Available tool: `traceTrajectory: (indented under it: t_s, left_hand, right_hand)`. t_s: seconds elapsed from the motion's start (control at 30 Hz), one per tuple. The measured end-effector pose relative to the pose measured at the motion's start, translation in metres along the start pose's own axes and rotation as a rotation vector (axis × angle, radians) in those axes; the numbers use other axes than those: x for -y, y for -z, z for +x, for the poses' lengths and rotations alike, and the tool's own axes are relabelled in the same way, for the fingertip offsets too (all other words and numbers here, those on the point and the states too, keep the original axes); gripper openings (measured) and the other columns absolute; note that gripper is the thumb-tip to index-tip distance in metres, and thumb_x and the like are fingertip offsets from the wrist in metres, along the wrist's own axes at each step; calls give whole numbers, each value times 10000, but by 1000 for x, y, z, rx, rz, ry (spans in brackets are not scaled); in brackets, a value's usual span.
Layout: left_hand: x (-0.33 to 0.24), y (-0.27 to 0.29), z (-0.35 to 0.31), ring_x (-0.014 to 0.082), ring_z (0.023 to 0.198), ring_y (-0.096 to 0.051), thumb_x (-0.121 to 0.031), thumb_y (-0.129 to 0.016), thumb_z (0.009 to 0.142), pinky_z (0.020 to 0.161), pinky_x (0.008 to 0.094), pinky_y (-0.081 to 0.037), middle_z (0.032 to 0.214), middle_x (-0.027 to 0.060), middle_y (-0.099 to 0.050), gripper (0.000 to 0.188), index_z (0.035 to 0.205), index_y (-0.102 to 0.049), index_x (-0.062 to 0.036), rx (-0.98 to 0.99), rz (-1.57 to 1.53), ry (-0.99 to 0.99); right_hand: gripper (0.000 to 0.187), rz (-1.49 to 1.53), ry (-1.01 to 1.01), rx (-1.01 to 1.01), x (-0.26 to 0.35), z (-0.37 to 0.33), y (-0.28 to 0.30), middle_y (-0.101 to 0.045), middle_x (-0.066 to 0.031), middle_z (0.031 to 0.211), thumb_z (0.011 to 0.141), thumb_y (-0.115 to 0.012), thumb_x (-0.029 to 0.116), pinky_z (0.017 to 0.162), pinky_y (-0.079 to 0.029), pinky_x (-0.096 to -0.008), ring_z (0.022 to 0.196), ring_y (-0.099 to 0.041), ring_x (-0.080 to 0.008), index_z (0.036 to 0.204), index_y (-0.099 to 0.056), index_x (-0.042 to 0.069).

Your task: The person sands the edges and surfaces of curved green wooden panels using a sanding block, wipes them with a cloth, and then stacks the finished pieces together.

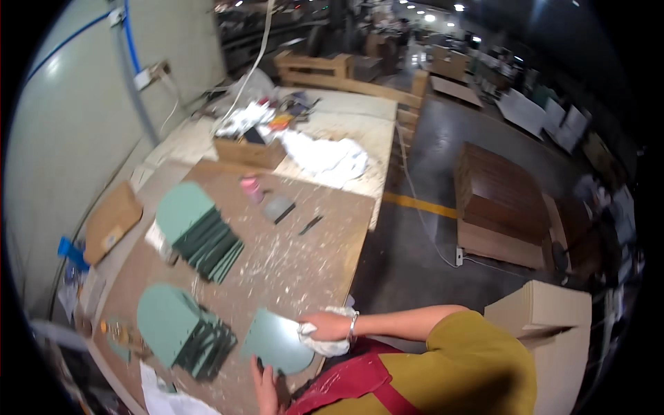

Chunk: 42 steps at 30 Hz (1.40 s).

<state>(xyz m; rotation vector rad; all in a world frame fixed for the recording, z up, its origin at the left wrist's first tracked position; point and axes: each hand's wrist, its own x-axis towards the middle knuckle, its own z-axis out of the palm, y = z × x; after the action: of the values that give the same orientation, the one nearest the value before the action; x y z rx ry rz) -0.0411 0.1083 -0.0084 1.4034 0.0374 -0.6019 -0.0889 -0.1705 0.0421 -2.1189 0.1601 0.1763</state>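
Observation:
A pale green panel (280, 339) with one rounded end lies on the brown work board in front of me. My right hand (328, 327) is closed round a crumpled white cloth (315, 342) and presses it against the panel's right edge. At the panel's near left edge, my left hand (265, 389) grips the rim with its fingers; small dark spots show by the fingertips, too blurred to name. To the left stand two fanned stacks of similar green panels, a nearer stack (162, 321) and a farther stack (185, 211), their overlapping edges dark.
On the brown board (290, 263) lie a pink container (251, 189), a grey block (279, 208) and a thin dark tool (311, 225). A wooden box (250, 152) and white cloths (328, 158) sit beyond. Cardboard (546, 311) stands at right; a bottle (124, 335) is at left.

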Motion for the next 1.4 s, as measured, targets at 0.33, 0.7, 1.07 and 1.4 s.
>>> traceTrajectory:
  t_s: [0.33,0.7,1.07,1.4]
  left_hand:
    - [-5,-21,7,217,1113,-550,-130,-610,954,933,349,-455,1296,139,-569,594,1484,-361,-34,-4,-162,98]
    - [-166,-68,-43,266,967,-622,-196,-662,941,810,363,-503,1023,167,-644,324,1170,-617,28,324,1109,-476]
    - [-263,47,-58,133,674,-617,-169,-597,964,630,295,-490,723,49,-643,189,884,-634,-2,42,584,-478]
    - [-218,137,42,165,1317,-452,-497,-476,1007,1067,366,-341,1442,37,-507,579,1433,-471,-105,-335,106,-337]
  right_hand:
    - [441,165,-11,27,-20,-40,2,-669,-223,1142,845,-568,200,929,-485,-434,1078,-637,-375,1255,-595,40]
    - [500,-614,458,411,153,-34,113,-678,-217,967,769,-757,325,827,-508,-482,962,-642,-415,1138,-623,16]
    - [207,236,-28,-42,149,-18,167,-715,-32,850,878,-726,204,671,-516,-241,752,-665,-91,960,-704,15]
    - [197,829,-86,300,193,128,50,-688,-47,891,963,-594,190,672,-555,-272,762,-680,-125,1010,-643,5]
